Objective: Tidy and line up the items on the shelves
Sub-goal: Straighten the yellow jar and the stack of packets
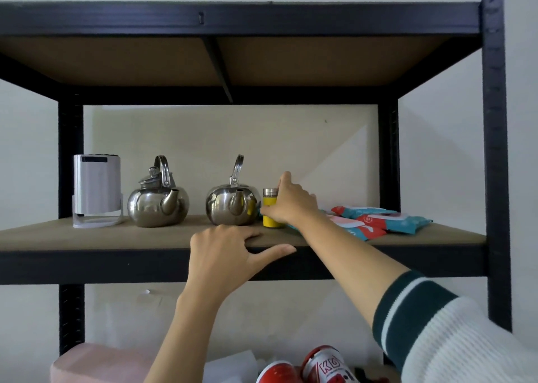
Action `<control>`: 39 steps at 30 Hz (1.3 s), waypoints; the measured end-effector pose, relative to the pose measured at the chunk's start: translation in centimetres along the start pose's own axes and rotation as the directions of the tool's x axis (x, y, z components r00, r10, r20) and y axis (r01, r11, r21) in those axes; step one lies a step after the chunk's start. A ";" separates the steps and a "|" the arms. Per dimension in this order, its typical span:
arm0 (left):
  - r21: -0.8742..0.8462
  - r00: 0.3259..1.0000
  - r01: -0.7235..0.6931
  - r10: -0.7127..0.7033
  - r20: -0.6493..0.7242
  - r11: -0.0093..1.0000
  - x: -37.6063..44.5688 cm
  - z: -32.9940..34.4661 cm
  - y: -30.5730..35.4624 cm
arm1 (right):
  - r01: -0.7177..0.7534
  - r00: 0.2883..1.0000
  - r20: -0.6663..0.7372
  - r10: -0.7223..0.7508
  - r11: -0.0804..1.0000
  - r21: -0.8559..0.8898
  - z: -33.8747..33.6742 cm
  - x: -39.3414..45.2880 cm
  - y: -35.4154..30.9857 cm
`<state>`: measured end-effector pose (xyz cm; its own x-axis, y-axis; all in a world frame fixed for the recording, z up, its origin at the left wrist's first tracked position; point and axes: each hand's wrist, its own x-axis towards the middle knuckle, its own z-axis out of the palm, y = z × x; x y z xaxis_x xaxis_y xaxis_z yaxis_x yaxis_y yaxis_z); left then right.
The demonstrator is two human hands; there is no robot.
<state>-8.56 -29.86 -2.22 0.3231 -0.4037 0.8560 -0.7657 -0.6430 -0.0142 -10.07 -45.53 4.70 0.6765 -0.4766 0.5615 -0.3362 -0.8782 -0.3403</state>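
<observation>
Brown board shelf [87, 234], black steel frame [495, 149], white wall [26, 149].

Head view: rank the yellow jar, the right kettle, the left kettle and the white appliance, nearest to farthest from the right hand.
Measured from the right hand:
1. Yellow jar, gripped in the hand.
2. Right kettle, just left of the jar.
3. Left kettle, further left.
4. White appliance, at the shelf's far left end.
</observation>
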 end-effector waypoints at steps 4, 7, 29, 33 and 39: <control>-0.001 1.000 -0.008 0.008 0.011 1.000 0.0 -0.1 -0.2 | 0.047 0.998 -0.032 -0.050 0.996 -0.078 -1.7 -1.2 -0.3; -0.019 0.999 -0.035 0.036 0.026 0.999 0.1 -0.3 -0.4 | 0.094 0.995 0.039 -0.088 0.980 -0.175 -4.2 -2.8 0.3; -0.073 0.990 -0.038 0.028 -0.136 0.997 1.2 2.6 7.1 | -0.211 0.844 0.457 0.279 0.958 -0.195 -12.1 -2.2 15.5; -0.066 0.987 -0.049 0.038 -0.158 0.997 1.2 2.6 7.0 | -0.225 0.870 0.381 0.313 0.939 -0.259 -12.0 -1.2 15.3; -0.062 0.983 -0.062 0.050 -0.174 0.996 1.2 2.7 7.0 | -0.423 0.893 0.104 0.438 0.895 -0.142 -11.1 2.7 13.8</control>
<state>-12.03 -36.62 -2.65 0.1825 -0.3157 0.9311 -0.8171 -0.5754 -0.0349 -20.22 -59.43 9.89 0.5249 -0.8059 0.2739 -0.6800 -0.5906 -0.4346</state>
